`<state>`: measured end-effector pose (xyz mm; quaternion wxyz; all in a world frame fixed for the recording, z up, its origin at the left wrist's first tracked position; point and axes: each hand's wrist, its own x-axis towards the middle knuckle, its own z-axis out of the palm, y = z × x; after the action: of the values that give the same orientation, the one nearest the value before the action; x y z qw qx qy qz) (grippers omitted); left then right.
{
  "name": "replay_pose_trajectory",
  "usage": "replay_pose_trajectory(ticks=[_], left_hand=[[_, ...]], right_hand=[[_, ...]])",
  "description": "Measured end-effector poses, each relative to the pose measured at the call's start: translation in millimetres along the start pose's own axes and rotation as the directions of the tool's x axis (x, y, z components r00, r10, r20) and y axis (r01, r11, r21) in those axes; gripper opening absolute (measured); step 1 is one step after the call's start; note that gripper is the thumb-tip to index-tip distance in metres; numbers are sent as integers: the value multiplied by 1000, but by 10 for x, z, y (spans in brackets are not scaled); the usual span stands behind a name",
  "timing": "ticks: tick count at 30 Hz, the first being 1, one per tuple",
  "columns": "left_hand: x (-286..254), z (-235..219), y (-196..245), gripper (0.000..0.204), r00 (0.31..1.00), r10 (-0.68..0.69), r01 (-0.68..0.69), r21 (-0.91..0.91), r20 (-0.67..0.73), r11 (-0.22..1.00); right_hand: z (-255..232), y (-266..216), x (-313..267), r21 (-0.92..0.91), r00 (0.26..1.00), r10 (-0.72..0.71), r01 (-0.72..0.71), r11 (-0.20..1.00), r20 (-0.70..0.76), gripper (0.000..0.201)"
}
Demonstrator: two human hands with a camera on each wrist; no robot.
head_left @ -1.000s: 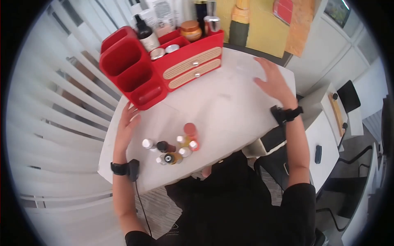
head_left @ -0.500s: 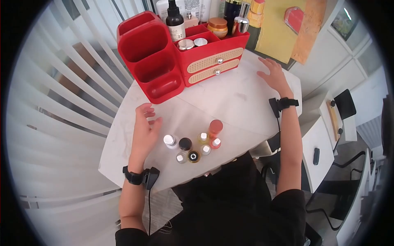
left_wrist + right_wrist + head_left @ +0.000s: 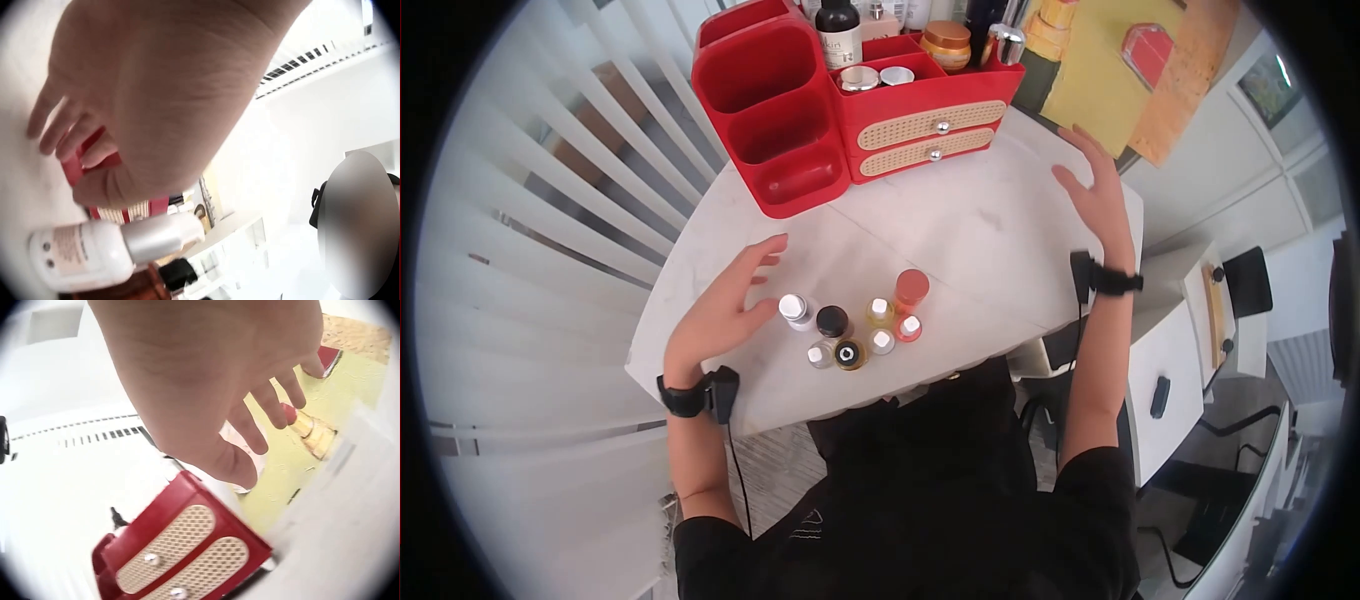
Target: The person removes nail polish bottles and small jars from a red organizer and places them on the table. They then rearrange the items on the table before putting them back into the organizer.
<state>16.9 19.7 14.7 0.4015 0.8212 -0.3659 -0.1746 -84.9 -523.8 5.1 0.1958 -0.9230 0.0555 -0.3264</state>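
Note:
My left hand (image 3: 722, 312) hovers beside a cluster of small bottles, its fingers relaxed and its thumb close to a white pump bottle (image 3: 795, 311) with a silver collar. In the left wrist view this white bottle (image 3: 84, 255) stands just past the thumb, with a reddish-brown bottle (image 3: 128, 286) behind it. The cluster also has a black-capped bottle (image 3: 832, 321), a pink-capped bottle (image 3: 912, 287) and several small white-capped ones, among them a yellow bottle (image 3: 880, 311). Over the table's right side, my right hand (image 3: 1100, 195) holds nothing, fingers spread.
A red organizer (image 3: 920, 130) with two woven-front drawers stands at the table's back, with open compartments at its left. Bottles and jars, including an orange-lidded jar (image 3: 946, 45), fill its top. White slats (image 3: 550, 270) line the left side. A yellow painted panel (image 3: 1100, 70) stands behind.
My left hand has moved from near the organizer's front corner towards the bottles, now beside the white pump bottle. The right hand stays over the right side. The head view has shifted.

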Motion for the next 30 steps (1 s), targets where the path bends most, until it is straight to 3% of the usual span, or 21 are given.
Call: replay_pose_trajectory(ticks=[1, 2, 4, 5, 7, 9, 10, 11, 12, 14, 17, 21, 23, 27, 30], left_hand=[[-92, -29, 41, 85, 998, -28, 32, -77, 58, 997], [-193, -32, 100, 85, 998, -39, 43, -80, 48, 996], [-354, -14, 218, 95, 996, 16, -4, -133, 92, 991], [-398, 33, 239, 95, 997, 9, 2, -126, 83, 992], [-480, 141, 234, 93, 997, -44, 54, -161, 68, 985], [-447, 168, 122, 86, 996, -87, 87, -125, 0, 988], [-439, 173, 93, 80, 990, -127, 120, -108, -64, 987], [-407, 146, 98, 80, 990, -127, 119, -106, -68, 987], [-340, 95, 100, 72, 988, -147, 140, -125, -45, 982], [-183, 15, 95, 65, 988, -155, 150, -143, -23, 978], [104, -43, 54, 52, 992, -119, 122, -183, 29, 976], [366, -4, -39, 45, 994, -65, 73, -89, 86, 993], [414, 23, -40, 44, 995, -52, 61, -103, 86, 993], [233, 36, -53, 44, 995, -77, 87, -148, 69, 985], [94, 13, -47, 46, 997, -14, 22, -107, 76, 994]], right_hand=[[-103, -239, -78, 141, 1000, -13, 11, 990, 15, 60], [-172, -447, -169, 150, 999, -23, 19, 989, 24, 60], [-205, -789, -302, 287, 973, -137, 80, 954, 185, 57], [-152, -883, -344, 298, 972, -147, 88, 951, 183, 57], [-72, -993, -429, 358, 908, -230, 98, 929, 349, 53], [5, -851, -379, 323, 914, -241, 132, 937, 325, 51], [10, -674, -288, 172, 947, -186, 144, 975, 261, 54], [20, -496, -200, 15, 972, -142, 142, 990, 187, 57], [66, -325, -134, 15, 972, -145, 144, 989, 184, 57], [178, 27, -58, -263, 996, -54, 69, 962, 66, 64], [334, 425, -10, -355, 991, -25, 70, 932, 129, 68], [225, 341, 134, -399, 988, 7, 56, 915, 153, 68], [170, 397, 215, -348, 957, 131, -34, 937, 258, 69], [-56, 393, -37, -276, 939, 111, -18, 961, 327, 71], [-130, 80, -365, -207, 948, -10, 79, 975, 318, 70]])
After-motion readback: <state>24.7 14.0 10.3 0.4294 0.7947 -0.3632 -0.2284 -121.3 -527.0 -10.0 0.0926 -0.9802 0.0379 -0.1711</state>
